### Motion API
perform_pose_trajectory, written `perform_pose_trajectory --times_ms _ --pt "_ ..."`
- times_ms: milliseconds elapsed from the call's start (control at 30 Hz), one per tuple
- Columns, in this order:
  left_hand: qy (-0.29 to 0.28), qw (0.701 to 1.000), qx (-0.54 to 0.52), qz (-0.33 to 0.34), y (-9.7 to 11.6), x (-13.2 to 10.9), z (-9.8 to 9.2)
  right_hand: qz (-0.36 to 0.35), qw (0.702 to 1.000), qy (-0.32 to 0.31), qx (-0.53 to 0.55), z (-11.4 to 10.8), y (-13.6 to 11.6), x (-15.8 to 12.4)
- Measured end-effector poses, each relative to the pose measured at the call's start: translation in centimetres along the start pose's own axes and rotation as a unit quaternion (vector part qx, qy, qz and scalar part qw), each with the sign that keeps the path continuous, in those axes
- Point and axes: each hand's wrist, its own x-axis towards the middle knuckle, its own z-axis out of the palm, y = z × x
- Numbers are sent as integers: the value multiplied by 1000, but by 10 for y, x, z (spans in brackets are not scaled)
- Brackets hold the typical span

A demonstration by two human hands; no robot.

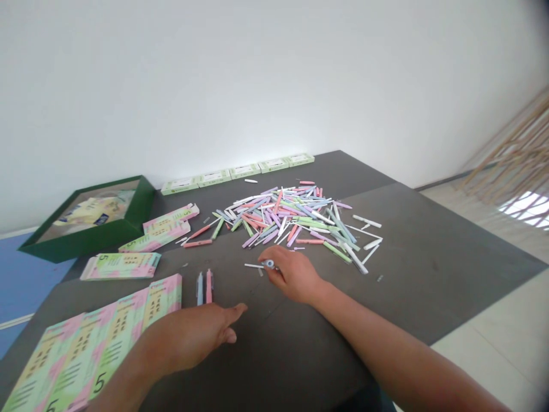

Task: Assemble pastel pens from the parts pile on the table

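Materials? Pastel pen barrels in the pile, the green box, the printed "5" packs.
The pastel pen barrels look like molded plastic: smooth, evenly colored, with soft sheen. The green box looks like matte-finished rigid board, going by its flat walls and crisp corners; wood is possible. The printed packs look like thin paperboard, with flat printed faces, finish unclear.

A dark green box and small cartons stand before a white wall.

pen parts in pastel pink, green, lilac and white; pink-blotched green cards.
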Motion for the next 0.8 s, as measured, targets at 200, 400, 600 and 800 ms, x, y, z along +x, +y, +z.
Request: perform_pose_trajectory --times_ms 200,400,600,800 --pt "17 1000 -13 -2 0 -2 2 -8 999 -18 -42 -2 -5 -1" --pt "15 1000 -8 -8 3 -4 3 -10 999 -7 -40 -1 -4 -2" --pt "26 999 -15 -13 1 -5 7 -11 1000 9 -2 0 -3 -2" --pt "23 999 -15 -15 4 -6 7 17 997 23 77 2 -5 -2"
